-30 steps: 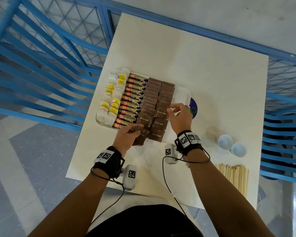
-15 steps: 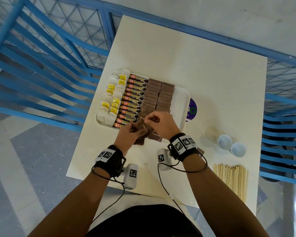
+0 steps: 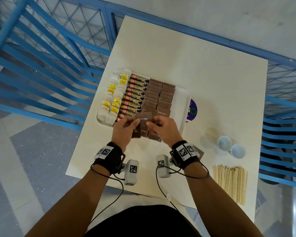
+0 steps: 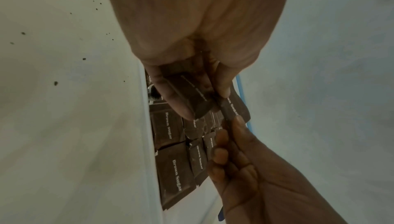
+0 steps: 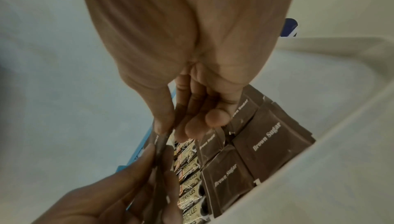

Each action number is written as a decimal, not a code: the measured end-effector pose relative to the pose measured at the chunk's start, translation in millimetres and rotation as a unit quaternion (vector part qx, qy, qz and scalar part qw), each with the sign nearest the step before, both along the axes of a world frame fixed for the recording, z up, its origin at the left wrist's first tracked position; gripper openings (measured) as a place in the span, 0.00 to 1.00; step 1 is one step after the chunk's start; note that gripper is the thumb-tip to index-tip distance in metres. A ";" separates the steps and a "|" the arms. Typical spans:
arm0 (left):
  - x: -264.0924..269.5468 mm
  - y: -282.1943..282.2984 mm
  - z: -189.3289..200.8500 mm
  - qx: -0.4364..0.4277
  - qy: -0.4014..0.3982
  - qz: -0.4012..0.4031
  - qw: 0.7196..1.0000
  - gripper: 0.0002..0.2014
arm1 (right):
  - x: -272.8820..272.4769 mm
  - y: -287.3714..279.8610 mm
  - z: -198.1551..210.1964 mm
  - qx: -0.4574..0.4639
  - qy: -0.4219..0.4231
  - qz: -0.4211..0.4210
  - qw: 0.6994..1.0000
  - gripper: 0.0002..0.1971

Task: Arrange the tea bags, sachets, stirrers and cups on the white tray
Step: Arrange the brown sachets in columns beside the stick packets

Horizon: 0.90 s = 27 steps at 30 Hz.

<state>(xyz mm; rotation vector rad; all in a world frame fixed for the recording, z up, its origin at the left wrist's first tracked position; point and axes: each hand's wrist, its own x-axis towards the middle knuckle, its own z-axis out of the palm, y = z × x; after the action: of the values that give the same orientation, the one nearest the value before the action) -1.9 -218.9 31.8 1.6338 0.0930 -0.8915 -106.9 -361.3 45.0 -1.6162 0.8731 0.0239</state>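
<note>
The white tray [image 3: 182,98] holds tea bags [image 3: 113,98] at its left, coffee granule sachets [image 3: 135,94] in the middle and two rows of brown sugar sachets [image 3: 161,96]. Over the tray's near edge, my left hand [image 3: 134,123] grips a small stack of brown sugar sachets [image 4: 189,96]. My right hand [image 3: 150,124] pinches one sachet [image 3: 144,118] of that stack between thumb and forefinger; its edge [image 5: 160,141] also shows in the right wrist view. Two white cups [image 3: 225,143] and a bundle of wooden stirrers [image 3: 231,182] lie on the table to the right, off the tray.
A purple disc [image 3: 192,111] pokes out from under the tray's right edge. One loose brown sachet [image 3: 200,153] lies by my right wrist. The tray's right strip is bare. Blue railings [image 3: 41,65] flank the small table on both sides.
My right hand left the sachet row on the tray and came back to the left hand. It now pinches the top sachet of the stack, lifted slightly.
</note>
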 end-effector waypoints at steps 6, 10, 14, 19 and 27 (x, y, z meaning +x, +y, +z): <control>1.6 0.6 -3.0 0.019 0.008 -0.004 1.000 0.03 | -0.9 -3.5 -5.1 0.092 -0.032 -0.042 0.994 0.07; 2.1 -1.3 -1.5 0.037 -0.006 -0.010 0.999 0.04 | 3.1 -6.6 -3.2 0.051 -0.009 -0.019 0.998 0.10; 3.3 -0.6 -2.6 0.051 -0.016 -0.034 0.998 0.05 | 8.9 -9.1 -6.1 -0.052 0.025 0.027 0.998 0.13; 5.5 2.0 -4.2 0.066 0.004 -0.080 0.995 0.05 | 20.0 -21.1 -13.5 -0.096 0.047 0.019 0.994 0.08; 11.1 18.2 -10.0 0.077 0.031 -0.118 0.990 0.14 | 47.3 -46.2 -21.4 -0.171 0.074 -0.050 0.981 0.05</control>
<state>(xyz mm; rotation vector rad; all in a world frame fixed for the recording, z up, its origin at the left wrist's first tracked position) 9.2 -200.7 21.8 1.7859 0.0101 -1.1397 -59.6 -407.5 23.6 -1.9051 1.1189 -0.0806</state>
